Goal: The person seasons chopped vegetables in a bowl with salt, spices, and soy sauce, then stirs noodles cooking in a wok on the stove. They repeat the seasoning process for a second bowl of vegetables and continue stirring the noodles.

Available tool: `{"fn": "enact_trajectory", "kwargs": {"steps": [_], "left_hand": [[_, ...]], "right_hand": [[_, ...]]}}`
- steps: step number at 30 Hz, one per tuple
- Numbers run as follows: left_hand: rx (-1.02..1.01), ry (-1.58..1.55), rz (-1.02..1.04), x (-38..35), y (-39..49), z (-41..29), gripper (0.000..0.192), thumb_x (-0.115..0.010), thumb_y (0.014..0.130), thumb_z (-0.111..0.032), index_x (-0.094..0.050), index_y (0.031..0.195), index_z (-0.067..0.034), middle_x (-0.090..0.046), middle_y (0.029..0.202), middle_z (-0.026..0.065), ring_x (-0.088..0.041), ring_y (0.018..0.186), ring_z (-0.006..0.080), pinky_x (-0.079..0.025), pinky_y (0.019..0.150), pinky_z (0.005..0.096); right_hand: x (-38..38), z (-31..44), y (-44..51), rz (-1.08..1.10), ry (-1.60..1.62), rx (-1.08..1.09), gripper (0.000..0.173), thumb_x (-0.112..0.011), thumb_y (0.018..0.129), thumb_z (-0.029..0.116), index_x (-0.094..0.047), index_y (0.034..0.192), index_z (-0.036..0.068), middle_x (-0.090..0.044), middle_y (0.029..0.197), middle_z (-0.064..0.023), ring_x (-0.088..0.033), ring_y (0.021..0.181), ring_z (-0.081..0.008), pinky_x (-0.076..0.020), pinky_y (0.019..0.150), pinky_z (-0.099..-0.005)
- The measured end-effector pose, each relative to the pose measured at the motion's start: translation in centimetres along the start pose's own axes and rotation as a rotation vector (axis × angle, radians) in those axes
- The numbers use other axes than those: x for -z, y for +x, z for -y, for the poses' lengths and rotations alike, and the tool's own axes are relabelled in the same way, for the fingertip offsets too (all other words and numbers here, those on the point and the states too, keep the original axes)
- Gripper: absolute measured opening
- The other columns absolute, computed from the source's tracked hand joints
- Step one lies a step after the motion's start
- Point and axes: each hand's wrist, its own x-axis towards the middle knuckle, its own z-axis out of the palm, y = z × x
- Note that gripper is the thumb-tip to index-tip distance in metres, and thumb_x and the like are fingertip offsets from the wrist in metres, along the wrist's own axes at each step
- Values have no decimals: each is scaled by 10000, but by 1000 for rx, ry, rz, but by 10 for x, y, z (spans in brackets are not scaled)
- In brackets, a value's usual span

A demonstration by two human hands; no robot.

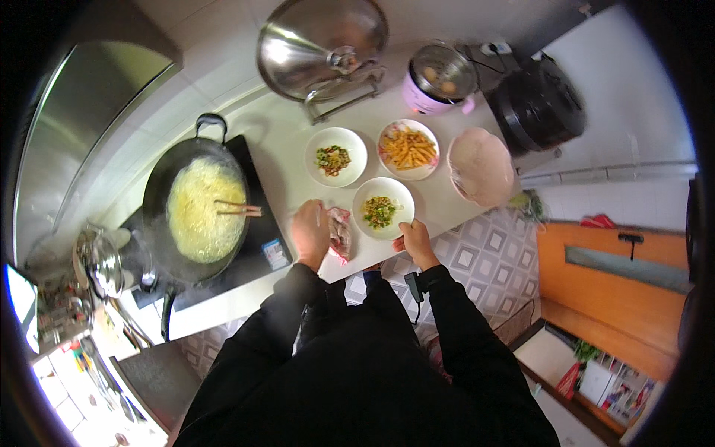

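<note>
My right hand [416, 243] grips the near rim of a white bowl [403, 196], thumb on the rim. Chopped green onion and other bits [379, 213] lie in that bowl. My left hand [311, 232] is curled above the counter, to the left of a small red-and-clear plastic packet [339, 234]; its fingertips are hidden, so what it holds is unclear. Farther back stands a second white bowl [349, 142] with chopped seasonings. On the left, a black wok [157, 167] holds bubbling pale-yellow liquid, with wooden chopsticks [243, 209] resting in it.
Behind the bowls are a plate of yellow strips [409, 148], a pink scalloped bowl [481, 167], a pink electric pot [424, 100] and a steel lid [307, 50] on a rack. The wok's handle [167, 313] reaches past the cooktop [260, 195] towards the counter edge.
</note>
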Motion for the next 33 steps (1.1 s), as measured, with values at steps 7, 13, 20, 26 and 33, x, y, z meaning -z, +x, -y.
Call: {"fn": "enact_trajectory", "kwargs": {"steps": [7, 13, 20, 26, 33], "left_hand": [[-185, 226, 121, -35, -91, -9, 641, -700, 903, -223, -486, 1458, 17, -408, 1572, 247, -357, 1483, 439, -254, 1254, 562], [-210, 229, -77, -30, -62, 22, 520, -666, 897, -106, -563, 1392, 14, -513, 1486, 251, -402, 1461, 456, -278, 1243, 556], [-300, 205, -172, -51, -56, 14, 510, -642, 898, -123, -563, 1392, -23, -460, 1544, 228, -423, 1434, 433, -301, 1243, 535], [-69, 395, -140, -37, -82, 2, 467, -641, 911, -168, -574, 1364, -75, -486, 1504, 220, -416, 1449, 392, -308, 1239, 493], [-191, 52, -71, 39, -159, 11, 579, -686, 945, -202, -508, 1481, -76, -397, 1601, 248, -368, 1499, 419, -300, 1241, 517]], "right_hand": [[9, 8, 1, 172, 17, 6, 520, -566, 1054, 434, -603, 1196, -65, -716, 821, -150, -704, 621, -202, -599, 533, -320], [55, -21, -34, 203, 31, -32, 586, -563, 1055, 527, -621, 1227, -30, -702, 841, -112, -684, 644, -180, -579, 575, -304], [85, -70, -76, 252, -120, -165, 511, -564, 1068, 462, -652, 1212, -20, -702, 833, -108, -677, 631, -167, -576, 575, -293], [14, -61, -72, 519, -377, 15, 353, -628, 1049, 324, -681, 1183, 2, -701, 809, -75, -669, 635, -115, -539, 541, -252], [-104, -19, -77, 304, -1075, 1246, 460, -579, 1035, 219, -535, 1448, 24, -530, 1443, -262, -522, 1309, -433, -434, 1079, -504]]}}
